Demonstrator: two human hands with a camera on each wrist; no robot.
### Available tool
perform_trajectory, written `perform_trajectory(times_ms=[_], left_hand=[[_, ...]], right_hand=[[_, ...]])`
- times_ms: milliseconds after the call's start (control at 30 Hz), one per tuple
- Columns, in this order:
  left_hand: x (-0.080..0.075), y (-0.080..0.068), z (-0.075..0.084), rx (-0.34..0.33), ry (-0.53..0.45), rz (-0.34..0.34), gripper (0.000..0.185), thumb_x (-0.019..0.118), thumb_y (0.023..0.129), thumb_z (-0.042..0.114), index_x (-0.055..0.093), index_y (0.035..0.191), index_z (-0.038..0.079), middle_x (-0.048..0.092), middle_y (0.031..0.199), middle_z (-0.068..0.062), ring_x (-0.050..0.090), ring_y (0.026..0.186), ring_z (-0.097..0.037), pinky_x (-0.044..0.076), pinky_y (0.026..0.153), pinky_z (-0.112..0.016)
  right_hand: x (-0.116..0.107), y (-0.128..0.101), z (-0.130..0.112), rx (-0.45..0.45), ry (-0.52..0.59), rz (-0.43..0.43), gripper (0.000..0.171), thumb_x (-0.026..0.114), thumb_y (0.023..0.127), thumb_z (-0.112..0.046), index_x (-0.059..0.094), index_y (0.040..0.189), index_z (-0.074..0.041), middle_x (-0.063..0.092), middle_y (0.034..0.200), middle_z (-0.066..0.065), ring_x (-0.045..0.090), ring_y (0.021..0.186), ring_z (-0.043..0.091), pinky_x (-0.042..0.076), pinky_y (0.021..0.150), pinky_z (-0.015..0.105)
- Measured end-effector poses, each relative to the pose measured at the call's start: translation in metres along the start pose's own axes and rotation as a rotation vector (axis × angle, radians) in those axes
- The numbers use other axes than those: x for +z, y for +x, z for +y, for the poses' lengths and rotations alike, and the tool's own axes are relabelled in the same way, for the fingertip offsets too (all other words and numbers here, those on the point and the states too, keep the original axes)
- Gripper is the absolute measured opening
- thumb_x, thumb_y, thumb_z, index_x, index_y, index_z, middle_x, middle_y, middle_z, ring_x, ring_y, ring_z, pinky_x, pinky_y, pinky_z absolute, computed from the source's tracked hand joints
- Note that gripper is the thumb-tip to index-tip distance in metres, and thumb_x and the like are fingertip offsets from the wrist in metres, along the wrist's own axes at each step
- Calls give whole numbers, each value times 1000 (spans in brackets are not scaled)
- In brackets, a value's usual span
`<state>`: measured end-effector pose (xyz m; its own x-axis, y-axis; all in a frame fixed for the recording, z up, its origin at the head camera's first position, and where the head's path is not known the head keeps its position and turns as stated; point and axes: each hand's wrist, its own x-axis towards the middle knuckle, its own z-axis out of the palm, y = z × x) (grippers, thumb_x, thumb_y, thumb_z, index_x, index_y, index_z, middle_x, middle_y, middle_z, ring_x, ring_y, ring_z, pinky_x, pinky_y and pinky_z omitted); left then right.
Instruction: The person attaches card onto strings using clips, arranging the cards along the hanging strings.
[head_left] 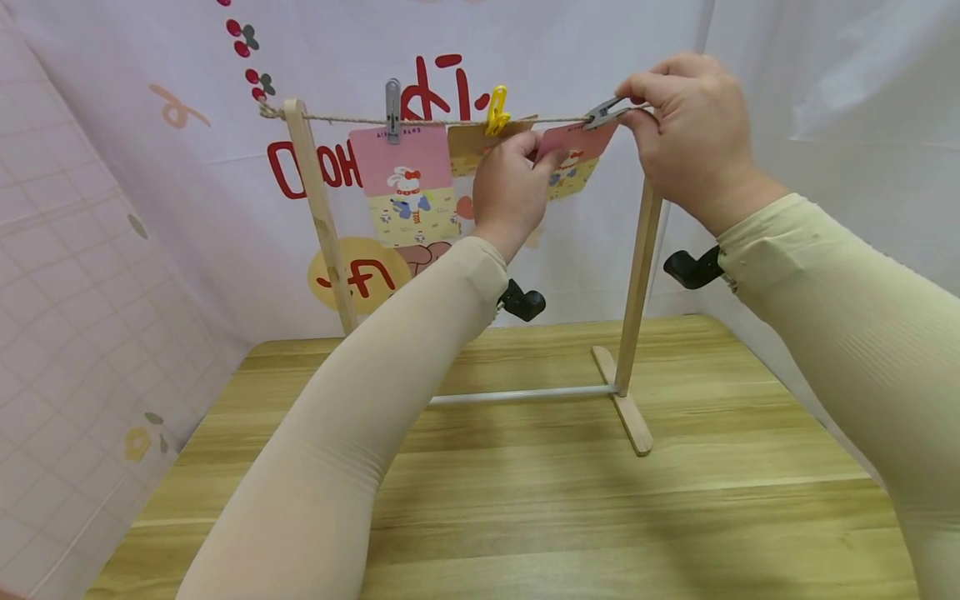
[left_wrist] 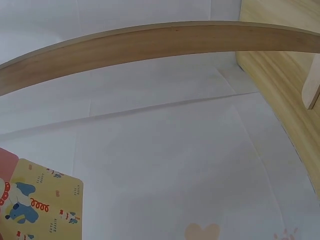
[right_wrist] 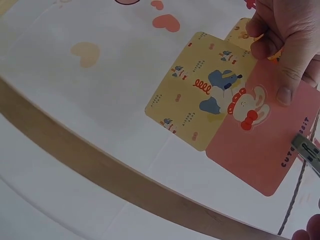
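My left hand (head_left: pixel 512 187) pinches the left edge of a pink and yellow card (head_left: pixel 588 143) printed with a rabbit; in the right wrist view the thumb lies flat over the card's pink half (right_wrist: pixel 255 170). At the right part of the twine (head_left: pixel 555 121), my right hand (head_left: pixel 697 125) grips the handles of a grey clothespin (head_left: pixel 602 113) between thumb and fingers. The clothespin's tip is at the card's top edge, on the twine. Only the card's yellow part (left_wrist: pixel 55 200) shows well in the left wrist view.
A similar card (head_left: pixel 408 187) hangs from another grey clothespin (head_left: pixel 393 108) at left. Beside it, a yellow clothespin (head_left: pixel 497 110) holds a brownish card (head_left: pixel 465 146), partly hidden by my left hand. Wooden posts (head_left: pixel 318 208) carry the twine above a wooden table (head_left: pixel 510 500).
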<state>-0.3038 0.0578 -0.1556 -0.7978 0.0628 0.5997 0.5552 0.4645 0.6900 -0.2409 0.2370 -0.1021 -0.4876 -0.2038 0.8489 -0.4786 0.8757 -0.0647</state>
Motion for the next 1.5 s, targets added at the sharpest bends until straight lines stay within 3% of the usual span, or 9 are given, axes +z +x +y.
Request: perform_trajectory(times_ms=[533, 900, 1500], left_hand=[[0, 0, 2, -7, -17, 8, 24, 70, 99, 43, 75, 105, 20, 72, 100, 5, 60, 95, -9, 42, 77, -22], [0, 0, 0, 5, -12, 10, 24, 70, 100, 41, 76, 108, 19, 72, 104, 5, 57, 97, -8, 40, 78, -21], [0, -1, -1, -1, -6, 7, 25, 69, 99, 43, 76, 106, 20, 69, 100, 5, 55, 94, -9, 40, 78, -22]], right_hand=[[0, -1, -2, 14, 19, -43, 18, 69, 101, -8, 79, 115, -4, 73, 110, 19, 58, 116, 39, 41, 94, 48], [1, -5, -1, 4, 22, -33, 19, 71, 101, -10, 79, 116, -4, 74, 110, 19, 56, 106, 40, 37, 86, 45], [4, -6, -1, 19, 31, -49, 21, 69, 101, -9, 78, 119, -4, 73, 114, 19, 57, 108, 39, 39, 88, 46]])
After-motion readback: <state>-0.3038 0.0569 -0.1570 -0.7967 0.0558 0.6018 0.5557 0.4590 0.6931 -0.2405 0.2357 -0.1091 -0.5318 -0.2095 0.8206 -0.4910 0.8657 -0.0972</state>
